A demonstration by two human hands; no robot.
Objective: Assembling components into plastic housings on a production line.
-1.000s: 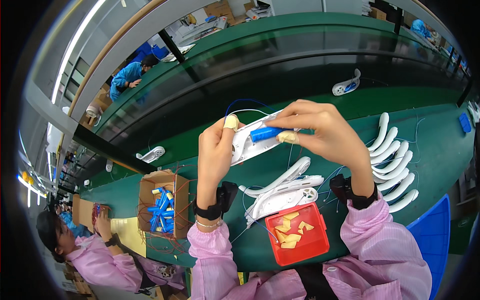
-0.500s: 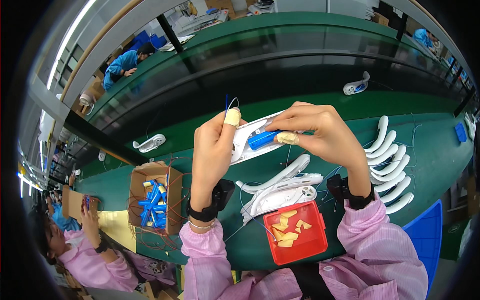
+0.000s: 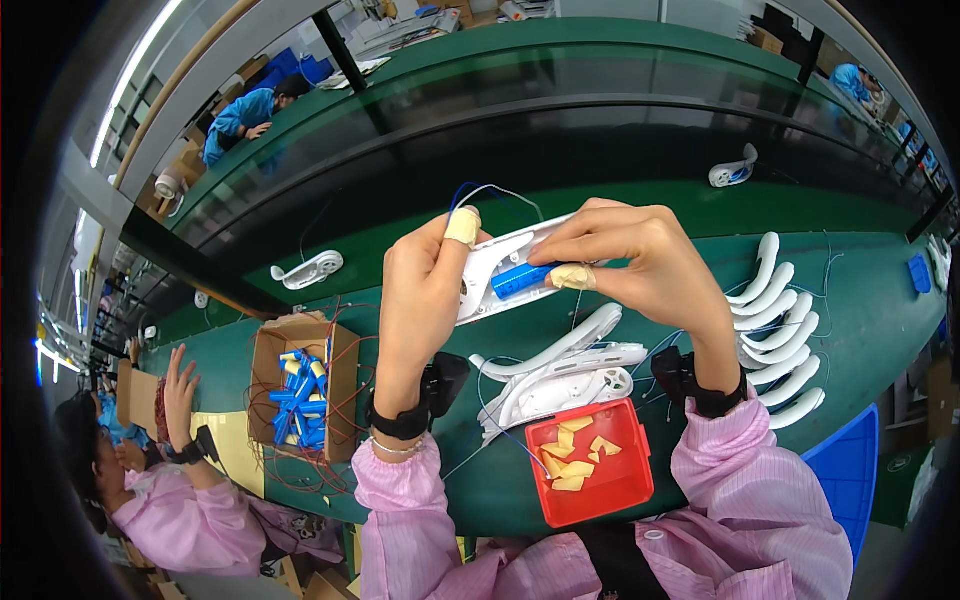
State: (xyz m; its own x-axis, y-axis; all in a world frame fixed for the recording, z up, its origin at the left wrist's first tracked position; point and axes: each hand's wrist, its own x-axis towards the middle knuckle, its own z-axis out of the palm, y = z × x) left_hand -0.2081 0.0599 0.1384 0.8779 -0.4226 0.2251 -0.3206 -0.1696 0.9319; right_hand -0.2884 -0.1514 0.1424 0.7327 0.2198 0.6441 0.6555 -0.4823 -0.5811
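Over the bench I hold a white curved plastic housing point(image 3: 482, 272), its hollow side facing up. My left hand point(image 3: 415, 300) is closed round its left end, with the thumb on top. A blue cylindrical battery point(image 3: 520, 281) lies in the hollow, tilted along it. My right hand point(image 3: 650, 255) is closed at the battery's right end, its thumb against the battery and its fingers over the housing's far edge. Yellowish tape wraps both thumbs. A white and a blue wire point(image 3: 492, 187) loop up beside my left thumb. The right fingertips are partly hidden inside the housing.
Below my hands lie more white housings point(image 3: 570, 385) and a red tray point(image 3: 590, 490) of yellow pieces. A cardboard box point(image 3: 345, 390) of blue batteries stands left, white curved parts point(image 3: 780, 330) right. Beyond runs a green conveyor point(image 3: 600, 215). A co-worker point(image 3: 180, 500) sits at left.
The blue wire, upright before, now bends over into a loop with the white one. Housings on the conveyor have shifted right. The co-worker's hand at left is now raised with fingers spread.
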